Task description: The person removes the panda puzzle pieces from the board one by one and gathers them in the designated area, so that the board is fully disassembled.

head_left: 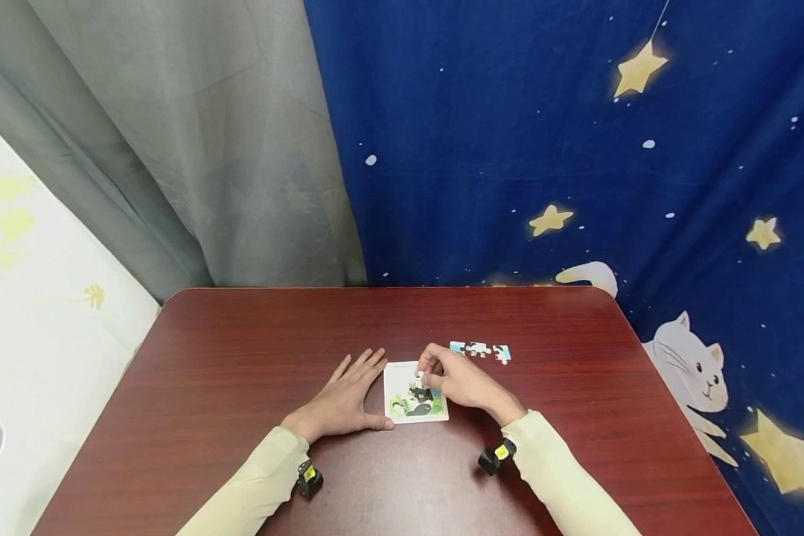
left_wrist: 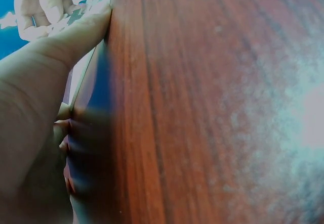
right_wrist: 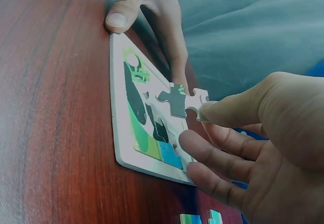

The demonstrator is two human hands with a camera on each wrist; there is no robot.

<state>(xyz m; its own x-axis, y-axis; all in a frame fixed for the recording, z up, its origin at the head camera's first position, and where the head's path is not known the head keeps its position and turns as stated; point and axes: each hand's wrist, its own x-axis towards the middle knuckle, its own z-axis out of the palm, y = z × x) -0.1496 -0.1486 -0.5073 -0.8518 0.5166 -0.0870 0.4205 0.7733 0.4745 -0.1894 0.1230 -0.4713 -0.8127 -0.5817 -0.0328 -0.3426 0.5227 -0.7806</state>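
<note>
A white-framed jigsaw board (head_left: 394, 376) with a panda picture lies on the table, its lower part filled with pieces. My left hand (head_left: 342, 402) rests flat at the board's left side, fingers spread, thumb (right_wrist: 120, 19) at its near left corner. Over the board my right hand (head_left: 461, 378) pinches a puzzle piece (right_wrist: 178, 101) between thumb and index finger. That piece is black, white and a little green, tilted above the picture. In the left wrist view the right hand (left_wrist: 43, 6) shows beyond the left thumb (left_wrist: 76, 37).
Several loose puzzle pieces (head_left: 479, 349) lie on the table (head_left: 275, 327) behind the right hand. A grey curtain (head_left: 254, 149) and a blue star-patterned curtain (head_left: 476, 149) hang behind the table's far edge. A white surface (head_left: 33, 298) stands to the left.
</note>
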